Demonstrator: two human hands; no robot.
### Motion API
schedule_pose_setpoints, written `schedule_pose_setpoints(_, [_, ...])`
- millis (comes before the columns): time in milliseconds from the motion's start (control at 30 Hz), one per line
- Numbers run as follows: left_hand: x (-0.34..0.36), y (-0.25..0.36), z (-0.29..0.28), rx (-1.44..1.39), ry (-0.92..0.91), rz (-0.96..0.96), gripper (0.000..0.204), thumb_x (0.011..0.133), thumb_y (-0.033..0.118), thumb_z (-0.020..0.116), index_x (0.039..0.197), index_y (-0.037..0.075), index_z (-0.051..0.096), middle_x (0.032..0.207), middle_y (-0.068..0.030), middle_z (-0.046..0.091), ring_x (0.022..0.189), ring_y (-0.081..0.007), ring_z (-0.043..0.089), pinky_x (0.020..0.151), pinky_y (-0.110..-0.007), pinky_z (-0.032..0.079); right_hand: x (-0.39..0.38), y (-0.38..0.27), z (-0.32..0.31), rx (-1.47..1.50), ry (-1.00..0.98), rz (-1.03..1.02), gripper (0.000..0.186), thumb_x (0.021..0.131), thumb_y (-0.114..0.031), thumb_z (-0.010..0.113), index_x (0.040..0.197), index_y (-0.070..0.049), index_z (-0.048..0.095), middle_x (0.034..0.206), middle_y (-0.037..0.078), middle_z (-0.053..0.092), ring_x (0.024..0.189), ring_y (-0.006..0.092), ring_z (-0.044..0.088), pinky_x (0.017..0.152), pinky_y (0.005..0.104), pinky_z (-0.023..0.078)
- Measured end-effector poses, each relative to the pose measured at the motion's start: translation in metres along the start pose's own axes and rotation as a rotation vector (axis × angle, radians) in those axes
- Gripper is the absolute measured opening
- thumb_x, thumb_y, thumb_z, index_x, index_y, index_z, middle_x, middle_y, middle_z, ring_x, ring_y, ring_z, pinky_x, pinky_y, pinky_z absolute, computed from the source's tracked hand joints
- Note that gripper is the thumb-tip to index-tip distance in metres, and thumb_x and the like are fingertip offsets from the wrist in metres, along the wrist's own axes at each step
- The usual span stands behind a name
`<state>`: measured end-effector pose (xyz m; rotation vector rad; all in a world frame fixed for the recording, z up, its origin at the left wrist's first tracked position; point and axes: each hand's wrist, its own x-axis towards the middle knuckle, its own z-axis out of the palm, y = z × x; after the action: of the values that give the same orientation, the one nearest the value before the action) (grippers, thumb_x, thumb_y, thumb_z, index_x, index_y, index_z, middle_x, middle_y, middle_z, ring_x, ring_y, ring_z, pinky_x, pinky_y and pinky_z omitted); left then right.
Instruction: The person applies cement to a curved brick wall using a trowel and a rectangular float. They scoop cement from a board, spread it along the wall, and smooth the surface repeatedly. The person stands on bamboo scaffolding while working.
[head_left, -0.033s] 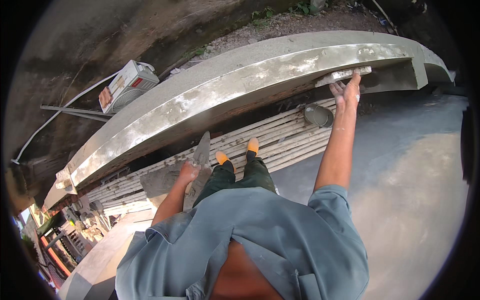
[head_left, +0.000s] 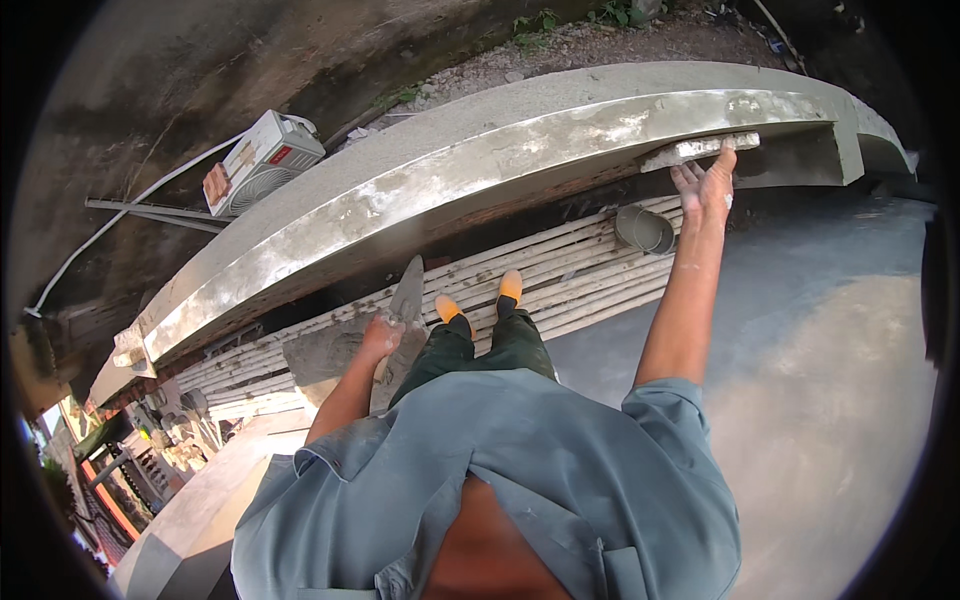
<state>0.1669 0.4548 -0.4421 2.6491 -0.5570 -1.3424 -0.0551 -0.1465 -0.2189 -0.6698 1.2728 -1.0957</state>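
In front of me a curved concrete ledge [head_left: 480, 150] runs across the view, its front face streaked with white and grey. My right hand [head_left: 708, 188] is stretched out at the ledge's right part, gripping a long, mortar-caked float [head_left: 698, 150] against its lower edge. Whatever handle the float has is hidden by the hand. Low by my left leg, my left hand [head_left: 382, 336] is closed round a grey pointed trowel [head_left: 408, 292], its blade pointing away from me. Beside that hand lies a grey, mortar-smeared board [head_left: 325, 355].
A bucket [head_left: 645, 230] stands on the pale pole platform [head_left: 590, 265] under my yellow-toed boots [head_left: 511, 285]. An air-conditioner unit [head_left: 265, 165] sits beyond the ledge at left, a brick piece on it. To the right spreads a smooth grey surface [head_left: 800, 330].
My right hand and the float appear slightly further right in the view, but the ledge and bucket shift similarly. Both hands keep their holds.
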Motion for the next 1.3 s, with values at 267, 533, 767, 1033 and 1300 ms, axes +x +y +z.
schedule_pose_setpoints(267, [-0.010, -0.001, 0.018, 0.022, -0.023, -0.037, 0.054, 0.091, 0.042, 0.064, 0.113, -0.007, 0.071, 0.122, -0.0348, 0.067, 0.119, -0.0484, 0.064, 0.101, -0.049, 0.053, -0.160, 0.065, 0.052, 0.075, -0.254, 0.284, 0.105, 0.087, -0.057, 0.080, 0.157, -0.006, 0.021, 0.145, 0.026, 0.037, 0.128, 0.0421, 0.050, 0.098, 0.0613, 0.049])
schedule_pose_setpoints(533, [-0.006, 0.018, 0.032, -0.144, 0.055, 0.010, 0.061, 0.088, 0.043, 0.067, 0.127, -0.004, 0.066, 0.123, -0.0326, 0.069, 0.119, -0.0492, 0.064, 0.100, -0.052, 0.052, -0.078, 0.018, 0.020, -0.004, -0.182, 0.067, 0.107, 0.086, -0.065, 0.078, 0.159, -0.007, 0.026, 0.145, 0.031, 0.040, 0.136, 0.0460, 0.047, 0.106, 0.0570, 0.047])
schedule_pose_setpoints(767, [-0.014, -0.011, 0.011, -0.077, 0.031, 0.090, 0.056, 0.087, 0.039, 0.069, 0.122, -0.004, 0.068, 0.117, -0.0320, 0.071, 0.115, -0.0492, 0.065, 0.098, -0.052, 0.053, -0.235, 0.136, 0.072, 0.189, -0.299, 0.345, 0.098, 0.090, -0.061, 0.078, 0.153, -0.007, 0.026, 0.141, 0.027, 0.041, 0.125, 0.0450, 0.052, 0.097, 0.0574, 0.052])
schedule_pose_setpoints(1033, [0.000, -0.136, -0.029, -0.116, 0.117, 0.025, 0.050, 0.083, 0.033, 0.069, 0.116, -0.005, 0.069, 0.113, -0.0319, 0.071, 0.111, -0.0491, 0.067, 0.094, -0.052, 0.054, -0.218, 0.070, 0.082, 0.003, -0.136, 0.000, 0.115, 0.088, -0.068, 0.075, 0.161, -0.001, 0.016, 0.157, 0.037, 0.028, 0.146, 0.0513, 0.038, 0.113, 0.0575, 0.043])
schedule_pose_setpoints(1300, [-0.004, -0.269, -0.022, -0.317, 0.133, -0.047, 0.039, 0.083, 0.027, 0.072, 0.105, -0.005, 0.069, 0.101, -0.0290, 0.074, 0.100, -0.0487, 0.070, 0.086, -0.049, 0.056, -0.392, 0.200, 0.132, 0.134, -0.373, 0.276, 0.092, 0.092, -0.056, 0.078, 0.148, -0.007, 0.024, 0.149, 0.021, 0.037, 0.125, 0.0400, 0.053, 0.098, 0.0585, 0.050])
